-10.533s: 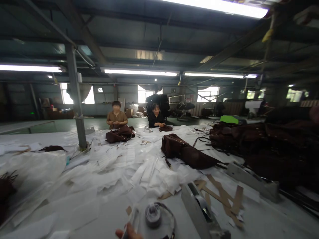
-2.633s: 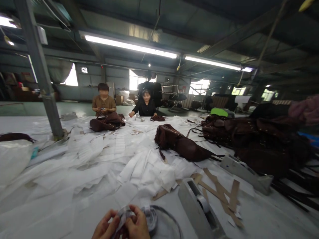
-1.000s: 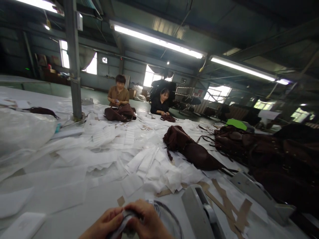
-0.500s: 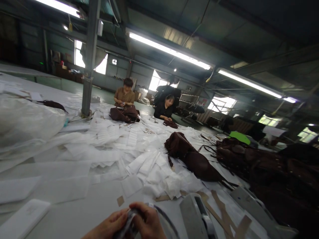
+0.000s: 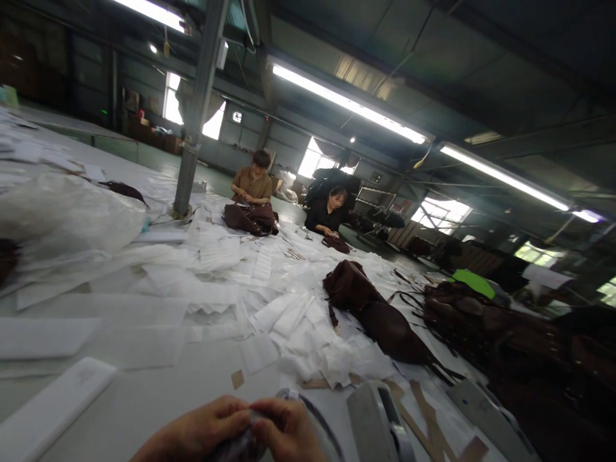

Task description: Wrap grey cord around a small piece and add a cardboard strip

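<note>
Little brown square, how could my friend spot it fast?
Find the big white table, then the left hand at the picture's bottom. Just beyond it lies the little brown square: it's short and four-cornered, unlike the long brown strips further right.

Bare worktop [image 5: 139,391] leaves passage from the left hand [image 5: 212,420] to the white slab [image 5: 58,410]; a dispenser [image 5: 366,420] blocks the way beside the right hand [image 5: 289,425].

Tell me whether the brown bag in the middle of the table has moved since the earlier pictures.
No. The brown bag lies beside the same white paper scraps, narrow end toward the right-hand grey dispenser, as before; only the view tilted.
</note>
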